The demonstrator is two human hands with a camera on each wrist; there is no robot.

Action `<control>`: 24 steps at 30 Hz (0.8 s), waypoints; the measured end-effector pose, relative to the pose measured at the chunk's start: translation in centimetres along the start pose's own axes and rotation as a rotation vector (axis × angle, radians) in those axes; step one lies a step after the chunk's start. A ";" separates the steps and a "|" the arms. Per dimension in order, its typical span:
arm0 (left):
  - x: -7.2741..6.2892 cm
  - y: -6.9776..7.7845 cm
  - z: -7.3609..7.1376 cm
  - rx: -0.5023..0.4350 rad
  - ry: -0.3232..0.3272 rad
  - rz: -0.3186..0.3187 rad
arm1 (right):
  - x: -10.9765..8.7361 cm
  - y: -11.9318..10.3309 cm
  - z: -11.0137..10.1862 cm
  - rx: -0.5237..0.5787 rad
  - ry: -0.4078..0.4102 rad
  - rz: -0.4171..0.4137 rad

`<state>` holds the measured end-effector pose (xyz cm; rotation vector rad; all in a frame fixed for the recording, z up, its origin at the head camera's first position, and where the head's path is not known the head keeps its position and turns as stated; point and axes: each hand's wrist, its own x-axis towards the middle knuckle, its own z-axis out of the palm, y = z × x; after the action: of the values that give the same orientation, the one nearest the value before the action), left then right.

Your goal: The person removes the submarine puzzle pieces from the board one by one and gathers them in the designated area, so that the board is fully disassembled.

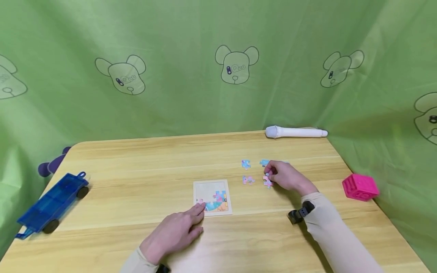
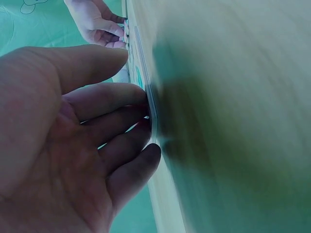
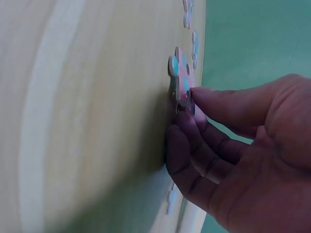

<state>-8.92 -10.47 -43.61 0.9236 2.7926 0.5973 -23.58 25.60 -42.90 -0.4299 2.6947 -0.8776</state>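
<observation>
A small square jigsaw board (image 1: 230,207) lies on the table, with colourful pieces fitted along its bottom and right side. My left hand (image 1: 176,232) rests at its lower left corner, index fingertip on the puzzle; in the left wrist view the loosely bent fingers (image 2: 124,145) touch the board's edge. To the right of the board, my right hand (image 1: 288,176) pinches a pink and blue jigsaw piece (image 1: 267,182) between thumb and fingers. In the right wrist view that piece (image 3: 181,77) stands tilted close over the tabletop.
Loose jigsaw pieces lie nearby: one blue (image 1: 246,163), one pink (image 1: 248,180), another blue (image 1: 264,162) beside my right hand. A white toy microphone (image 1: 296,132) lies at the back edge, a pink cube (image 1: 360,187) at right, a blue toy trailer (image 1: 54,203) at left. Green curtain (image 1: 191,76) surrounds the table.
</observation>
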 end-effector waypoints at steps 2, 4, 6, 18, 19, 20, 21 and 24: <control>0.0 0.0 0.0 -0.004 0.008 0.001 | 0.0 0.0 0.0 -0.047 -0.001 -0.014; 0.1 0.1 0.0 -0.009 0.016 0.001 | 0.0 0.1 0.1 -0.086 0.000 -0.034; 0.1 0.1 0.1 -0.012 0.022 0.000 | 0.0 0.1 0.1 -0.123 0.008 -0.048; 0.1 0.4 0.1 0.002 0.017 -0.009 | -1.3 -4.3 0.9 -0.061 0.021 -0.191; 0.1 0.4 0.1 0.003 0.017 -0.009 | -1.5 -5.0 1.3 -0.051 0.000 -0.219; 0.1 0.4 0.0 0.004 0.017 -0.008 | -1.5 -5.7 1.7 -0.047 -0.026 -0.245; 0.1 0.4 0.0 0.005 0.018 -0.005 | -1.6 -6.3 2.1 -0.051 -0.045 -0.268; 0.0 0.4 0.0 0.008 0.022 0.001 | -1.5 -7.8 3.5 -0.070 -0.084 -0.307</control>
<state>-8.70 -10.15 -43.42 0.9260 2.8161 0.6006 -19.46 18.33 -40.66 -0.8940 2.6287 -0.8211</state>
